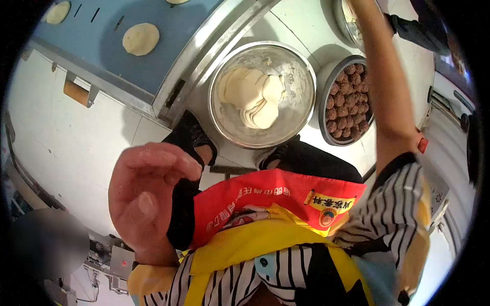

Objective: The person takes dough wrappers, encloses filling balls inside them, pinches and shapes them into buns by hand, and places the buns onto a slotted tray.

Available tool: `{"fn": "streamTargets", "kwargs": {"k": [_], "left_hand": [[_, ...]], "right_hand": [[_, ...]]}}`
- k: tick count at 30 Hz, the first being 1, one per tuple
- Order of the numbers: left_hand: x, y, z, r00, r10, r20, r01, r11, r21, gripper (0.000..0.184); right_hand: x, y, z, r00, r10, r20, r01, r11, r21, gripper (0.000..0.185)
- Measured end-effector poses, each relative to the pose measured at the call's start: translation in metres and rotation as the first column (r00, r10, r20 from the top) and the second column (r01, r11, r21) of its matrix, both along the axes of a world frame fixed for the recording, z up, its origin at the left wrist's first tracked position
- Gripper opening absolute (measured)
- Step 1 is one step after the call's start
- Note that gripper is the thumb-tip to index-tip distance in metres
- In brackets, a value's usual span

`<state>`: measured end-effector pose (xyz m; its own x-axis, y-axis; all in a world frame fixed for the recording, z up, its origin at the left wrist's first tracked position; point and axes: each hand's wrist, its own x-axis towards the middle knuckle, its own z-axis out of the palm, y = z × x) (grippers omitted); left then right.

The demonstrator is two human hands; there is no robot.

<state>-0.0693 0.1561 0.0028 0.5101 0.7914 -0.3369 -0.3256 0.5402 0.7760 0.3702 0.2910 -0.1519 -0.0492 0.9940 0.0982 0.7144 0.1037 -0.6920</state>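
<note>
My left hand (153, 188) is raised at the lower left, palm showing, fingers loosely curled, with nothing in it. My right forearm (385, 76) stretches to the top edge beside a partly visible metal bowl (343, 25); the right hand lies outside the frame. Between my arms, a large metal bowl (301, 109) holds several overlapping flat, pale dough rounds (247, 89). To its right, several round brown balls (349, 102) fill a grey oval tub (324, 115). Neither hand touches these dough rounds.
A blue conveyor-like surface (173, 23) with separate dough rounds (141, 39) crosses the upper left, edged by a metal frame (196, 56). A dark-clothed person's arm (416, 33) shows at the upper right. A blurred grey round object (48, 245) is at the lower left.
</note>
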Motion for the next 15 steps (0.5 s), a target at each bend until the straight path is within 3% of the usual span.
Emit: {"fn": "streamTargets", "kwargs": {"k": [1, 3, 4, 5, 7, 8, 10, 13, 15], "left_hand": [[0.002, -0.002, 0.0, 1.0, -0.02, 0.024, 0.019, 1.0, 0.012, 0.044], [0.006, -0.009, 0.003, 1.0, -0.021, -0.002, 0.021, 1.0, 0.013, 0.045], [0.001, -0.002, 0.004, 1.0, -0.015, -0.007, 0.015, 1.0, -0.014, 0.046], [0.001, -0.002, 0.003, 1.0, -0.016, -0.003, 0.016, 1.0, 0.006, 0.046], [0.005, -0.008, 0.004, 1.0, -0.026, 0.005, 0.026, 0.999, 0.035, 0.046], [0.006, -0.01, 0.005, 0.999, -0.043, -0.013, 0.043, 0.998, 0.048, 0.046], [0.006, -0.014, 0.009, 0.995, -0.08, -0.056, 0.084, 0.994, 0.066, 0.045], [0.005, -0.019, 0.01, 0.995, -0.08, -0.063, 0.086, 0.992, 0.088, 0.043], [0.002, -0.02, 0.008, 0.996, -0.087, -0.036, 0.09, 0.99, 0.105, 0.041]], "right_hand": [[-0.008, -0.028, -0.013, 0.997, -0.07, 0.027, 0.075, 0.946, -0.316, 0.022], [-0.062, -0.113, -0.034, 0.984, -0.086, 0.158, 0.161, 0.811, -0.563, 0.033], [-0.081, -0.15, -0.069, 0.995, -0.07, 0.066, 0.096, 0.748, -0.657, 0.039], [-0.108, -0.182, -0.094, 0.987, -0.162, 0.017, 0.128, 0.706, -0.696, 0.052], [-0.145, -0.218, -0.12, 0.984, -0.173, -0.031, 0.121, 0.791, -0.6, 0.069], [-0.164, -0.233, -0.143, 0.975, -0.099, 0.198, 0.182, 0.87, -0.458, 0.075], [-0.196, -0.238, -0.133, 0.922, -0.146, 0.359, 0.307, 0.839, -0.449, 0.074], [-0.212, -0.238, -0.15, 0.817, -0.301, 0.493, 0.496, 0.802, -0.332, 0.054], [-0.212, -0.237, -0.158, 0.91, -0.229, 0.345, 0.391, 0.751, -0.532, 0.041]]}}
